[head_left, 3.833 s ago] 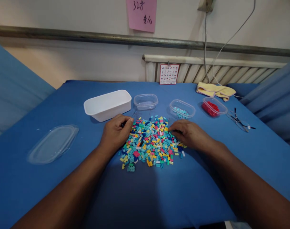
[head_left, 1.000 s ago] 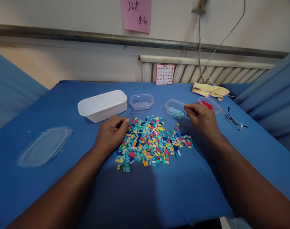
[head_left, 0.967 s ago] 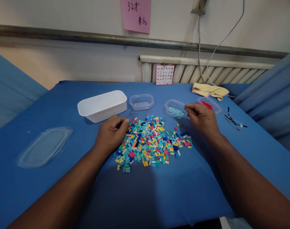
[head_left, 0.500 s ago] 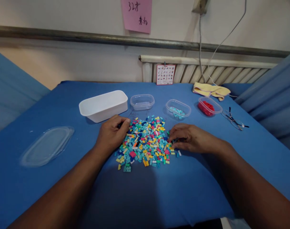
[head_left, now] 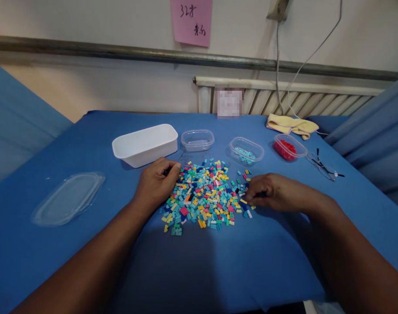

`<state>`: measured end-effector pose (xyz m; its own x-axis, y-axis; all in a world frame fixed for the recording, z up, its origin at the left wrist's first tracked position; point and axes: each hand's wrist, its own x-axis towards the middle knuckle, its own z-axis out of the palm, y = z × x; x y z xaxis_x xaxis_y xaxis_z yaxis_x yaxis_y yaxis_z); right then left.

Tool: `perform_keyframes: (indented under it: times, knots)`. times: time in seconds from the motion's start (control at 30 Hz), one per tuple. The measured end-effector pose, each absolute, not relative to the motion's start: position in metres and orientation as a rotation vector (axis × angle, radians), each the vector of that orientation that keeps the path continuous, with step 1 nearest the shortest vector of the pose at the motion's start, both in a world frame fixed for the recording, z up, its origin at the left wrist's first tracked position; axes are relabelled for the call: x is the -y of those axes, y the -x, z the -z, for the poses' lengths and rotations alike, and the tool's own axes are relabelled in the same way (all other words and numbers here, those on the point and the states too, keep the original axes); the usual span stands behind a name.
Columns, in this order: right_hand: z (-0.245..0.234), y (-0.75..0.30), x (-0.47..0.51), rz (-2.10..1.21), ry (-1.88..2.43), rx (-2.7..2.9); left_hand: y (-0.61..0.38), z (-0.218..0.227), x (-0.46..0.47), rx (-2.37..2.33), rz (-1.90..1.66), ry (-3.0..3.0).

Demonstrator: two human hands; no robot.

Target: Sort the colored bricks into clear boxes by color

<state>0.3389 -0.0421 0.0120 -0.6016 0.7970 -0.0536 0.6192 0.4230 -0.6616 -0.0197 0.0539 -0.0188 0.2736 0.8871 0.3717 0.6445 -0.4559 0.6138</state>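
Observation:
A spread pile of small building bricks (head_left: 203,196), in turquoise, blue, yellow, pink, white and other colours, lies in the middle of the blue-covered table. My left hand (head_left: 158,181) rests at the pile's left edge, fingers curled under and thumb against the forefinger; what it holds, if anything, is hidden. At the right edge is my right hand (head_left: 273,192), its fingers bent and drawn together over a few loose bricks (head_left: 243,203). I cannot make out what is between those fingertips. Behind the pile, a clear tub (head_left: 246,150) contains light turquoise bricks.
A white bin (head_left: 144,146) and another clear tub (head_left: 198,140) stand behind the pile. Red bricks (head_left: 285,149) fill a tub farther right, near a yellow cloth (head_left: 292,125) and eyeglasses (head_left: 323,165). Clear lids (head_left: 69,198) lie at left. A radiator (head_left: 264,98) lines the wall.
My right hand has shifted right, away from the pile, and its fingers have curled tighter. Several bricks now lie spread out at the pile's right edge. My left hand stays beside the pile.

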Motion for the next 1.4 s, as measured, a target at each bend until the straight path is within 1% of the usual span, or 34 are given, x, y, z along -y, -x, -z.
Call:
perform_keyframes:
  times: [0.07,0.1,0.27,0.4,0.5,0.73,0.97,1.17,1.4]
  knots:
    - [-0.014,-0.345,0.043,-1.013,1.280,2.348,0.020,0.019,-0.054,-1.387,-0.997,-2.202]
    - [-0.013,-0.347,0.043,-0.992,1.300,2.321,0.020,0.020,-0.054,-1.386,-1.001,-2.198]
    - [-0.007,-0.341,0.037,-0.612,1.326,2.356,0.019,0.019,-0.054,-1.383,-0.993,-2.202]
    - [0.001,-0.327,0.035,-0.436,1.313,2.499,0.019,0.017,-0.053,-1.394,-0.998,-2.206]
    - [0.005,-0.332,0.034,-0.345,1.417,2.505,0.018,0.017,-0.053,-1.388,-1.007,-2.206]
    - [0.007,-0.351,0.030,-0.429,1.492,2.269,0.019,0.017,-0.053,-1.388,-0.996,-2.202]
    - [0.005,-0.346,0.034,-0.408,1.486,2.290,0.018,0.017,-0.052,-1.371,-1.009,-2.183]
    - [0.008,-0.343,0.033,-0.350,1.490,2.414,0.019,0.018,-0.053,-1.370,-0.999,-2.218]
    - [0.005,-0.340,0.035,-0.369,1.503,2.475,0.019,0.019,-0.053,-1.372,-1.001,-2.218]
